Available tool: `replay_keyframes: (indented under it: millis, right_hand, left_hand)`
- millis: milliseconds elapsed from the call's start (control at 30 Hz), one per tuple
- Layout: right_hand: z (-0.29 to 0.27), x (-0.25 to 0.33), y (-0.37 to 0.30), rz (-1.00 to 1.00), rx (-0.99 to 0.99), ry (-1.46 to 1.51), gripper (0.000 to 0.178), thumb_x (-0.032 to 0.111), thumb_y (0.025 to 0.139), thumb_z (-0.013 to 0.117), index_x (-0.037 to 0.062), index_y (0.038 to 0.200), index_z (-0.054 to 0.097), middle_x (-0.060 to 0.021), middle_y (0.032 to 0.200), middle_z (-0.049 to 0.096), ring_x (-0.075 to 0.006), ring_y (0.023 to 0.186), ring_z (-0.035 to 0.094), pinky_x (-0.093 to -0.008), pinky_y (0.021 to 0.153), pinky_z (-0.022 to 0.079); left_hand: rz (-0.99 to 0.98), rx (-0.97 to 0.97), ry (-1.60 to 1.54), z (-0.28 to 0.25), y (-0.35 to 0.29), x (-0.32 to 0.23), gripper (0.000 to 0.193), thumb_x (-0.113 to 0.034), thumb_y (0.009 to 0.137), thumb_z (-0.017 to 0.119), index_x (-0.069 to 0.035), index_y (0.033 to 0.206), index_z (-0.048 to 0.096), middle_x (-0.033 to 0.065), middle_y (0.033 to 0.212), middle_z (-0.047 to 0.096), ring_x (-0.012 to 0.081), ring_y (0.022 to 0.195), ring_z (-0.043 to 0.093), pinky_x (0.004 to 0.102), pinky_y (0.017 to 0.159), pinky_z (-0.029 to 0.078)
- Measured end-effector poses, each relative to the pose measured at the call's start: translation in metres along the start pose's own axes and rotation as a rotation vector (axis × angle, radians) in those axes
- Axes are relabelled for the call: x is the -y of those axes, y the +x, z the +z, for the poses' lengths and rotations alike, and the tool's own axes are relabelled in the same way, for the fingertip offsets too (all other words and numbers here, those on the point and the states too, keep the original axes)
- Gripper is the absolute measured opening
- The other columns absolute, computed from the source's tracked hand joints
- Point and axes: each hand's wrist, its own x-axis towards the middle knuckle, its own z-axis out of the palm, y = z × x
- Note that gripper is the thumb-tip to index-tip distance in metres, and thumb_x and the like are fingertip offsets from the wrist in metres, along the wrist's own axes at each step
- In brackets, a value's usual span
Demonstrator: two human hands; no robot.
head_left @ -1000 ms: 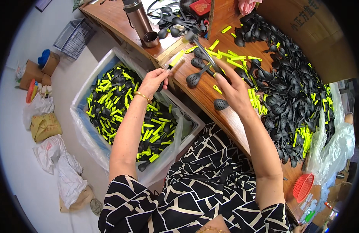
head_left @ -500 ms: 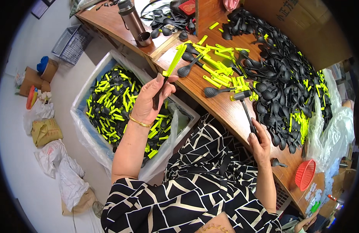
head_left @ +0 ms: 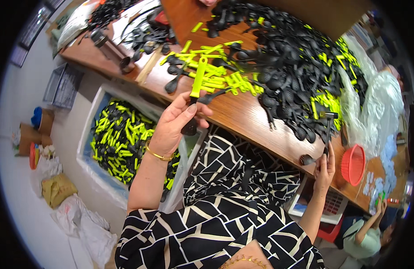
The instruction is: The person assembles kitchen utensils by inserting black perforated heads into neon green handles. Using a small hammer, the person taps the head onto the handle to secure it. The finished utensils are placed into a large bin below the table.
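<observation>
My left hand [head_left: 178,121] is closed round the black neck of a slotted spoon [head_left: 199,80]. Its bright yellow-green handle points up, and its dark perforated head hangs below my fingers. Gripped upright in my right hand [head_left: 324,170], over the table's near edge, is a small mallet [head_left: 329,115] with a dark handle and a short yellow-and-black head. Loose yellow-green handles [head_left: 213,83] lie on the wooden table [head_left: 243,112] beyond my left hand, with several black spoons among them. A large heap of black spoon heads [head_left: 292,71] covers the table's far side.
Left of my lap, a plastic-lined bin [head_left: 99,186] holds many green-handled spoons. A thermos [head_left: 109,48] stands at the back left. A red basket [head_left: 352,166] and clear plastic bag [head_left: 377,107] sit at the right. A co-worker [head_left: 364,237] is at the lower right.
The view has turned, so the table contents appear further left. My right hand has carried the mallet rightward, near the red basket. The spoon in my left hand is lower and its handle more upright.
</observation>
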Motion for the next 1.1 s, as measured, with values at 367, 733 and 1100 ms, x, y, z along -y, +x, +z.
replay_keyframes:
  millis: [367,733,1100]
  right_hand:
    - [-0.100,-0.024,0.001,0.228,-0.267,-0.147,0.047,0.025,0.106,0.058,0.0162,0.152,0.051,0.0042,0.078,0.061,-0.0007,0.053,0.042,-0.0169,0.044,0.028]
    - [-0.103,-0.040,0.013,-0.266,-0.346,-1.238,0.039,0.017,0.096,0.070,0.0079,0.134,0.067,-0.0123,0.135,0.064,-0.0307,0.134,0.052,-0.0415,0.110,0.042]
    - [0.064,0.108,0.023,-0.998,0.647,-0.740,0.034,0.026,0.079,0.083,0.0162,0.111,0.077,-0.0004,0.118,0.071,-0.0242,0.118,0.061,-0.0435,0.104,0.042]
  left_hand:
    - [-0.132,0.023,0.057,0.069,0.017,0.035,0.036,-0.029,0.108,0.055,0.005,0.114,0.068,0.0007,0.063,0.056,0.0070,0.052,0.049,0.0216,0.048,0.039]
    - [-0.568,0.230,-0.134,0.142,0.020,0.069,0.035,-0.029,0.110,0.053,0.004,0.115,0.063,-0.0014,0.067,0.051,0.0056,0.052,0.043,0.0204,0.049,0.036]
    - [-0.679,0.538,0.084,0.148,0.016,0.055,0.030,-0.028,0.109,0.054,-0.001,0.114,0.066,-0.0014,0.078,0.062,0.0051,0.058,0.056,0.0177,0.056,0.046]
